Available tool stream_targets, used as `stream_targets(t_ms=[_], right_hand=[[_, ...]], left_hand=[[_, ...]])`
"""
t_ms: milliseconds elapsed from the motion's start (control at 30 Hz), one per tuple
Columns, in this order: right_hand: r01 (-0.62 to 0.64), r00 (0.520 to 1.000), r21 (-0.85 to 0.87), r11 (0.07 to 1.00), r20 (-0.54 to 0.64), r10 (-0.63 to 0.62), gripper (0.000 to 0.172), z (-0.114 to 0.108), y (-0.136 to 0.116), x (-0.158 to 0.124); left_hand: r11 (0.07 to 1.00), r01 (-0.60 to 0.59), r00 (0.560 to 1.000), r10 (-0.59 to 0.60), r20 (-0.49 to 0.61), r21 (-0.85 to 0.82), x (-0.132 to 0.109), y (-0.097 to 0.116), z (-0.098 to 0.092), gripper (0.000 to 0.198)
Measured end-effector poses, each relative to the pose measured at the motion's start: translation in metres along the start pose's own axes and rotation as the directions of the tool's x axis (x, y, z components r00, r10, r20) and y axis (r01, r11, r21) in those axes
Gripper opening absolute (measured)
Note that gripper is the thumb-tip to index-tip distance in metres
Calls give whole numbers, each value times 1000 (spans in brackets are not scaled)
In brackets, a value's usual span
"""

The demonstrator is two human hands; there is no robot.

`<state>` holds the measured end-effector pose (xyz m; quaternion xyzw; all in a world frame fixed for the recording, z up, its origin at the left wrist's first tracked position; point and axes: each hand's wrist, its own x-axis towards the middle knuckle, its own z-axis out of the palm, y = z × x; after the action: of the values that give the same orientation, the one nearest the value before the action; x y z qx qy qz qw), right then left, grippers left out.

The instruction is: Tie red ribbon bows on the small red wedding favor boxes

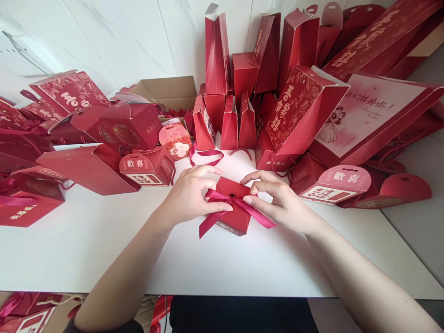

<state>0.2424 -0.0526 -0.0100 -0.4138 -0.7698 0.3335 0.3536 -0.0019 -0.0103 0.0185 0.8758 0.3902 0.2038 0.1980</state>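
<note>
A small red gift box (231, 224) sits on the white table in front of me, with a crimson satin ribbon (262, 219) tied in a bow at its top. My left hand (194, 194) pinches the bow's left loop between thumb and fingers. From the other side my right hand (277, 199) grips the bow's right loop close to the knot, its fingers curled. Both ribbon tails hang down over the box's near side. A dark round hole shows in the box top just behind the knot.
Finished-looking red boxes and bags crowd the back, such as a box with white characters (147, 169) at left and a pink-topped box (335, 185) at right. A loose ribbon (208, 162) lies behind my hands. An open cardboard box (169, 90) stands against the tiled wall.
</note>
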Motion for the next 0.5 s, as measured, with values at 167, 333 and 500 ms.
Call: stream_targets(t_ms=[167,333,500], right_hand=[[-35,999,107,994,-23,38,28,0,4,0],[-19,1000,219,976,-20,24,41,3,3,1],[51,995,165,985,-90,-37,38,6,-5,2]], left_hand=[[953,131,991,-123,45,-275,1,2,7,43],[931,194,974,-219,-49,-308,0,13,21,37],[948,234,971,-240,-1,-214,-2,15,24,45]])
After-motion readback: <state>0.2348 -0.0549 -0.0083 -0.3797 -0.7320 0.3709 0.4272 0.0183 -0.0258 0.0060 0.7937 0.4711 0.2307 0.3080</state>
